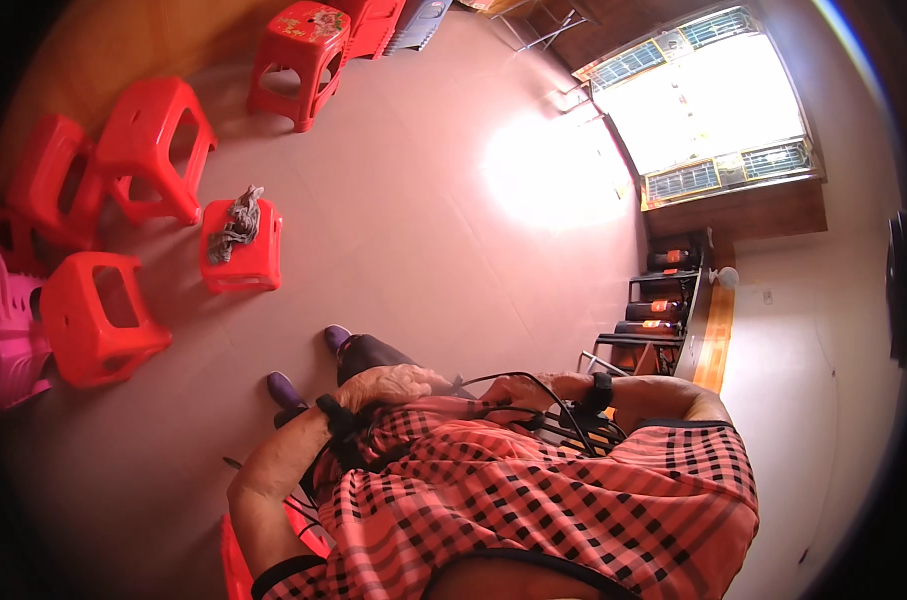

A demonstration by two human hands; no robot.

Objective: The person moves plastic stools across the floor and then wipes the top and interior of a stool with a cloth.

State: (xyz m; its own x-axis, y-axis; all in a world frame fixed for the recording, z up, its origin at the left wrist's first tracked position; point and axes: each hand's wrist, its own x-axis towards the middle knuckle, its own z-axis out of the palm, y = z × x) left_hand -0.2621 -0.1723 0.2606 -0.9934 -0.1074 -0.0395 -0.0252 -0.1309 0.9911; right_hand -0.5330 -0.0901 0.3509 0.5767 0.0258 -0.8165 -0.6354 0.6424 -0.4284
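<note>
My left hand point(394, 383) lies at the front of my waist, back upward, its fingers closed together and pointing right. What they hold, if anything, is hidden. Opposite it, my right hand point(530, 390) is curled at the edge of the pink-and-black checked shirt point(474, 470). Its fingertips are partly covered, so I cannot make out what is in them. A thin black cable point(554, 392) arches over the right hand, with one end close to the left fingers. Black bands sit on both wrists. Below the hands show dark trousers point(374, 358) and purple shoes point(336, 338).
On the left stand several red plastic stools point(159, 140) and a pink plastic chair point(12, 335). A grey cloth point(237, 225) lies on a low red stool point(264, 262). To the right, a rack point(664, 300) holds dark cylindrical things beneath a bright window point(704, 100).
</note>
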